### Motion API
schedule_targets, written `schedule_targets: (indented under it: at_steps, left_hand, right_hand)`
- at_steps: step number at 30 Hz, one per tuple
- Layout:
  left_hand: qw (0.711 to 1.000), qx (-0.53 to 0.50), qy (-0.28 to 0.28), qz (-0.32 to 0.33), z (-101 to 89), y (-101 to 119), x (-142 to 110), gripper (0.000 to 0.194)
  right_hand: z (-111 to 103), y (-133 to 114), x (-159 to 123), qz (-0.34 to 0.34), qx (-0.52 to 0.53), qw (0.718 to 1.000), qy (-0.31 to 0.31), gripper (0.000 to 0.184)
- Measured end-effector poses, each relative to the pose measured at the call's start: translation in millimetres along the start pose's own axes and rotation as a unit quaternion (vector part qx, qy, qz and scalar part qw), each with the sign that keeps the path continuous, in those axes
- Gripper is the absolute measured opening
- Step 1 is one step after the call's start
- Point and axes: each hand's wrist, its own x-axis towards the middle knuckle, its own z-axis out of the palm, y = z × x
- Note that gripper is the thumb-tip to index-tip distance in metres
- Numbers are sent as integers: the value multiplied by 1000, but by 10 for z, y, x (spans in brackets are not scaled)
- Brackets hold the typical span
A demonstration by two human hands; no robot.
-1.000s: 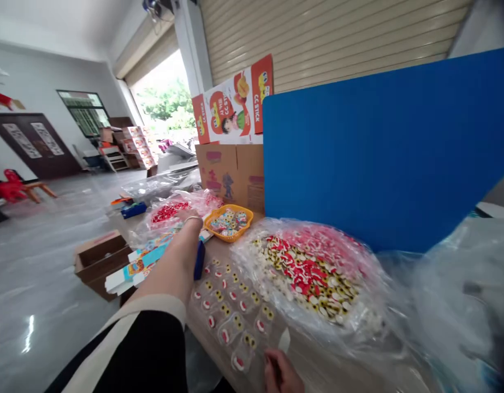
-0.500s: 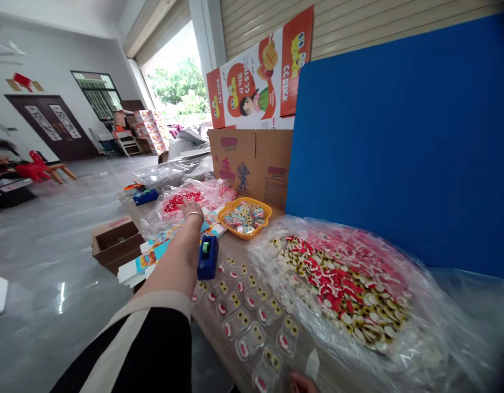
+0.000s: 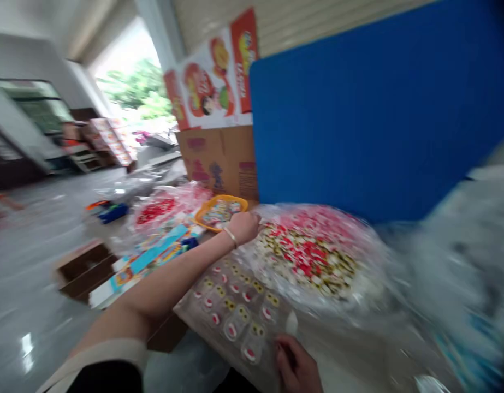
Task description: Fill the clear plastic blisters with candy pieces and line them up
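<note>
My left hand (image 3: 245, 226) is raised between the orange basket (image 3: 200, 218) and the large clear bag (image 3: 370, 254) of loose red, white and yellow-black pieces. Its fingers look curled together, and blur hides anything between them. Low in the view, my right hand (image 3: 298, 364) is at the table's near side with thumb and fingers curled in; what they hold, if anything, does not show. A pointed white piece (image 3: 291, 323) is just beyond its fingertips. Left of that hand, clear plastic shells (image 3: 252, 349) lie in rows, each with yellow eye pieces and a red-and-white mouth piece.
Small packed items fill the basket. Beyond are printed cards (image 3: 159, 248), a blue tape dispenser (image 3: 189, 244) and another bag of red pieces (image 3: 157, 210). A blue board (image 3: 337, 125) and cardboard box (image 3: 223, 158) stand behind. An open carton (image 3: 86, 265) is left of the table.
My left hand has moved right, from the farther bag of red pieces to beside the basket and the large bag. The view has swung right, and more of my right hand shows.
</note>
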Motion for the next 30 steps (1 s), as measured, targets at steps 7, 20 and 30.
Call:
schedule_targets:
  at_steps: [7,20,30]
  left_hand:
    - [927,-167,-11,337,734,1687,-1060,25]
    - [840,-288,-2,459,1851,2565,-1564,13]
    - [846,-432,-46,309,1805,2512,-1428,9]
  right_hand:
    - [-1084,-544,-563,12,-54,989,134,25]
    - [-2343,-227,-1034,57,-362,861,354,24]
    - [-2077,-151,-745,60,-562,775,283,12]
